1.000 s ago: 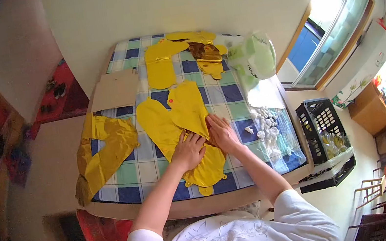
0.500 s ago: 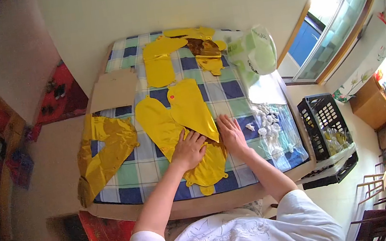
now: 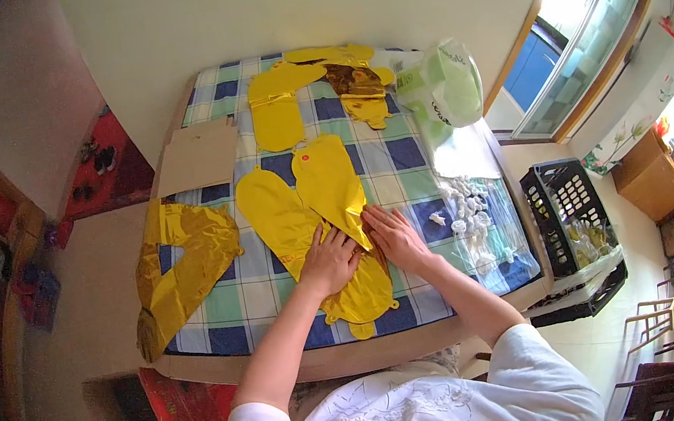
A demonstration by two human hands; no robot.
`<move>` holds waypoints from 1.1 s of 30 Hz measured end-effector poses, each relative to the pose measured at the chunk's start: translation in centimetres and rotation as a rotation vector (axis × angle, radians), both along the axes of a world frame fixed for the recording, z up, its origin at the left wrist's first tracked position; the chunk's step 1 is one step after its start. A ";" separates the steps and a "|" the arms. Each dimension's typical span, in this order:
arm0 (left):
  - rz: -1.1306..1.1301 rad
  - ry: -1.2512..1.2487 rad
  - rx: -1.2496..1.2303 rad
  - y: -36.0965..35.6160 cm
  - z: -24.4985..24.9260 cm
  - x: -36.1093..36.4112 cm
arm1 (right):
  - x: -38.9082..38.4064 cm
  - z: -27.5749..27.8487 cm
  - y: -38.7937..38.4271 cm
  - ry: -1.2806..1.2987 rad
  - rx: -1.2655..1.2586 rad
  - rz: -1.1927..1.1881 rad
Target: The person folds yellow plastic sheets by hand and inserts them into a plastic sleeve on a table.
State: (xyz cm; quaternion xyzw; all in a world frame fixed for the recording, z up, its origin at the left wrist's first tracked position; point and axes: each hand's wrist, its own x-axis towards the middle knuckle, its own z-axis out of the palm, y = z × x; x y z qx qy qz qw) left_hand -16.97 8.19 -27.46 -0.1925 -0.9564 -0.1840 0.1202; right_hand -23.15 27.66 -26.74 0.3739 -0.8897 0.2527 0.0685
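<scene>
A flat gold foil balloon [image 3: 272, 211], uninflated, lies near the middle of the bed with one long lobe folded over it. My left hand [image 3: 330, 261] lies flat on the foil with its fingers stretched out. On the right edge of the folded lobe rests my right hand [image 3: 395, 237], fingers extended and pressing against the foil. The foil under both palms is hidden. Another gold foil balloon [image 3: 189, 261] hangs over the bed's left edge, and more gold foil [image 3: 276, 116] is spread near the wall.
A checked sheet [image 3: 416, 281] covers the bed. Cardboard [image 3: 196, 159] lies at its left side. To the right are a green-white plastic bag [image 3: 452, 82] and several small white pieces [image 3: 470, 222]. Black crates [image 3: 566, 217] stand beside the bed, with chairs [image 3: 658, 320] beyond.
My right hand has shifted left, pushing the folded lobe's edge inward, so the foil there is narrower and more creased. My left hand has stayed in place.
</scene>
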 end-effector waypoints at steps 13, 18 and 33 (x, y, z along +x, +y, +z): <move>0.212 -0.049 0.494 -2.1 4.1 -1.9 | -0.2 -0.6 0.2 0.076 0.038 0.038; -0.004 0.106 0.202 0.4 5.2 -6.2 | -0.1 0.0 -0.1 0.066 0.053 0.029; 0.025 0.131 0.061 0.9 -1.3 -7.4 | 0.5 0.0 -0.3 0.087 -0.003 -0.009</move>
